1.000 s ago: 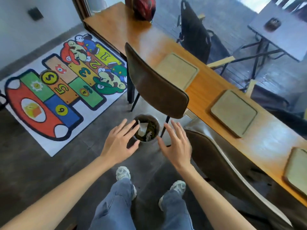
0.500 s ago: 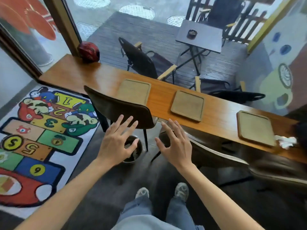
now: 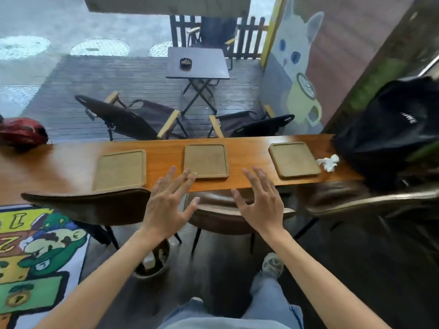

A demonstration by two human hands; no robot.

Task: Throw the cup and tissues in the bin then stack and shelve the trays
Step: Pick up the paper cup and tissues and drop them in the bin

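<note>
— What's the biggest thing in front of you?

— The long wooden counter, running across my whole view along the window. At its right end sits a black bag, and at the far left a red helmet.

— And below the counter?

— Brown chairs pushed in along the near edge, and a colourful numbered floor mat at the left.

— Where are the trays?

— Three, flat on the counter and well apart from each other: the left tray, the middle tray, and the right tray.

— The bin?

— On the floor under my left forearm, partly hidden by it: the bin, with some pale scraps showing inside.

— Your hands?

— Both empty, fingers spread wide, palms down. My left hand hovers at the counter's near edge with fingertips overlapping the middle tray's near-left corner; I cannot tell whether they touch it. My right hand hangs between the middle and right trays, above a chair back.

— Any tissues left?

— One crumpled white tissue on the counter, just beside the right tray, near the bag.
</note>
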